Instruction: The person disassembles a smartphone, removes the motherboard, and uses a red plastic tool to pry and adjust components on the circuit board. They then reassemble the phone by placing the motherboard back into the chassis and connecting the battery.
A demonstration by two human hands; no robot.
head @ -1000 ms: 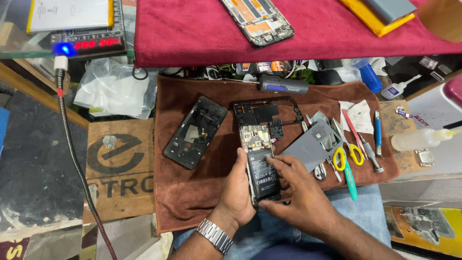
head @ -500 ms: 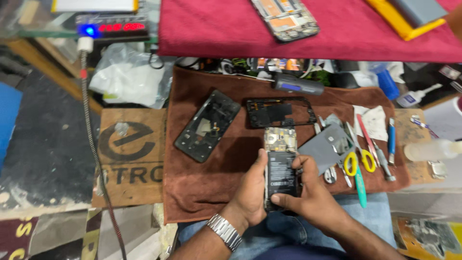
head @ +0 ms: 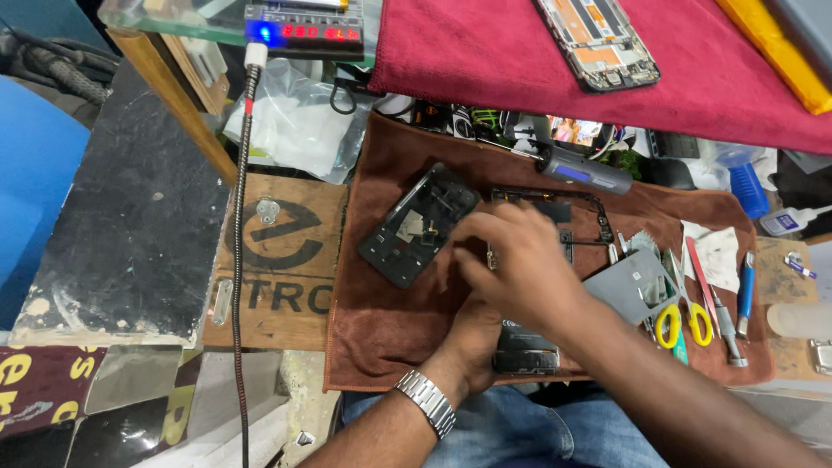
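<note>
Left hand (head: 477, 342), watch on the wrist, has its grip closed around a dark phone (head: 526, 354), held at the near edge of the brown cloth (head: 381, 312), just above the person's jeans. The phone is mostly hidden by both hands; only its lower end shows.

Right hand (head: 511, 264) reaches across over the left hand, fingers loosely spread and blurred, hovering over the middle of the cloth. Can't tell if it holds anything or touches the cloth.

Just left of the right hand lies a black phone back shell (head: 419, 224), tilted, inside facing up. Behind the right hand lies a thin black phone frame (head: 555, 208), partly hidden. To the right of the hand lies a grey back cover (head: 628, 286), then yellow-handled scissors (head: 680, 322), a red-handled tool (head: 702, 282) and a blue-handled tool (head: 746, 284) near the cloth's right edge. A grey electric screwdriver (head: 585, 169) lies at the far edge of the cloth.

Beyond that, a red cloth (head: 485, 52) carries an opened phone (head: 598, 39) with its insides showing. At the far left corner of the tabletop stands a meter (head: 303, 28) with a red digit display and a blue light, with a crumpled plastic bag (head: 290, 126) in front of it.
</note>
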